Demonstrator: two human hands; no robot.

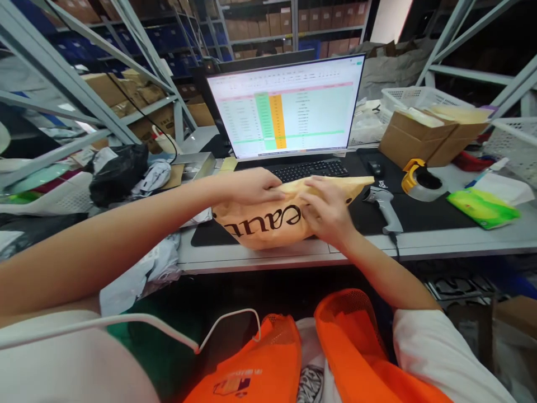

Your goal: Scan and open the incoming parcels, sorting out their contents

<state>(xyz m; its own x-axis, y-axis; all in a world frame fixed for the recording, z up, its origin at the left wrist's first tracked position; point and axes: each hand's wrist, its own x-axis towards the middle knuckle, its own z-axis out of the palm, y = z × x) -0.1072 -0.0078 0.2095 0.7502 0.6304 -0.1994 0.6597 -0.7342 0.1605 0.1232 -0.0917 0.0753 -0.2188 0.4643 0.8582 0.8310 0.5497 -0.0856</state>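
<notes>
In curled hands point(255, 186) point(330, 210), yellow bag point(268, 238)

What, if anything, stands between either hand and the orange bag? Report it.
Nothing visible: the left hand and right hand both touch the orange bag. The keyboard lies beyond it, not between.

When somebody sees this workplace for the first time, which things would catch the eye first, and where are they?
Probably the bright monitor comes first, standing behind the keyboard. Next might be the yellow bag with large dark letters, nearer to the person, with the left hand and right hand on it. The vivid orange vest also stands out, at the bottom of the picture.
</notes>
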